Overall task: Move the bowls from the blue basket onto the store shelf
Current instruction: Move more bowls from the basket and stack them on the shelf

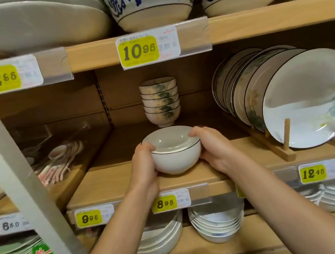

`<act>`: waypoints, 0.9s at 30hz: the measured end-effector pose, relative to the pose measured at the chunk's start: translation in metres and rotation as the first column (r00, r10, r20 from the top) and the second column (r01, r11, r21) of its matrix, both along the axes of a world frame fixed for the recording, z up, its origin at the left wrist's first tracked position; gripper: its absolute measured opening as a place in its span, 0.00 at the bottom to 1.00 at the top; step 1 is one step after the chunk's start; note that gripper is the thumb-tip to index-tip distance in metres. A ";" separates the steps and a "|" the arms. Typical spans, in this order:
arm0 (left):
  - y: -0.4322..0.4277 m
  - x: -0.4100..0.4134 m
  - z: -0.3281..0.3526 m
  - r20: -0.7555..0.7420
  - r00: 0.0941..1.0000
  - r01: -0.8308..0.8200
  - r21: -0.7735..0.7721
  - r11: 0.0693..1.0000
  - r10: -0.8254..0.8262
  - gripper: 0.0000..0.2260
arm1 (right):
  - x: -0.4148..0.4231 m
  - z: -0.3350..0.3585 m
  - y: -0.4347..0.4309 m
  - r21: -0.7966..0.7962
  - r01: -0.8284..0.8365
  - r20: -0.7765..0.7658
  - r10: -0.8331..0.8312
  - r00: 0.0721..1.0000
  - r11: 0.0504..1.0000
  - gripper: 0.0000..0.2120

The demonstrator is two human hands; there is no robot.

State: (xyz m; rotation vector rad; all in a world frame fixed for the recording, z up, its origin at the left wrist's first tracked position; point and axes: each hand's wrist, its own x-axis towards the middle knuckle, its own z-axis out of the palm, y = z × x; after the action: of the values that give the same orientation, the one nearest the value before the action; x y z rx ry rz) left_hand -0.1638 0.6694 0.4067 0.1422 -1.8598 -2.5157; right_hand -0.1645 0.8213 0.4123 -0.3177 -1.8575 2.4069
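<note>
White bowl (175, 150) with thin dark rim sits upright at front of the middle wooden shelf (110, 184); can't tell if its foot fully rests on the board. Left hand (144, 164) grips its 9 o'clock side, fingers curled round the wall, thumb on the rim. Right hand (214, 148) grips the 3 o'clock side the same way. Stack of green-patterned bowls (160, 102) at 12 o'clock behind it, apart. Dark-rimmed plates (300, 95) stand in a wooden rack (277, 150) at 2 o'clock. Yellow 8.95 price tag (166, 202) at 6 o'clock on the shelf edge.
</note>
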 end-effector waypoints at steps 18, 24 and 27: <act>-0.006 0.011 -0.005 -0.045 0.999 0.013 -0.027 1.000 -0.015 0.14 | 0.004 -0.006 -0.011 0.082 0.065 -0.098 -0.057 0.994 0.995 0.11; -0.010 0.001 -0.009 -0.062 0.997 0.032 -0.074 0.997 -0.037 0.17 | 0.002 -0.009 -0.016 0.097 0.129 -0.102 -0.119 0.988 0.987 0.14; -0.010 0.001 -0.011 -0.082 0.996 0.024 -0.095 0.995 -0.031 0.21 | 0.002 -0.009 -0.015 0.076 0.116 -0.109 -0.108 0.988 0.990 0.12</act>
State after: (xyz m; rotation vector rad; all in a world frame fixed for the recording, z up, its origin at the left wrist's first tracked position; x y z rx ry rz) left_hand -0.1633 0.6597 0.3959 0.0108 -1.9559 -2.4054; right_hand -0.1622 0.8060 0.4031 -0.2763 -1.8352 2.2232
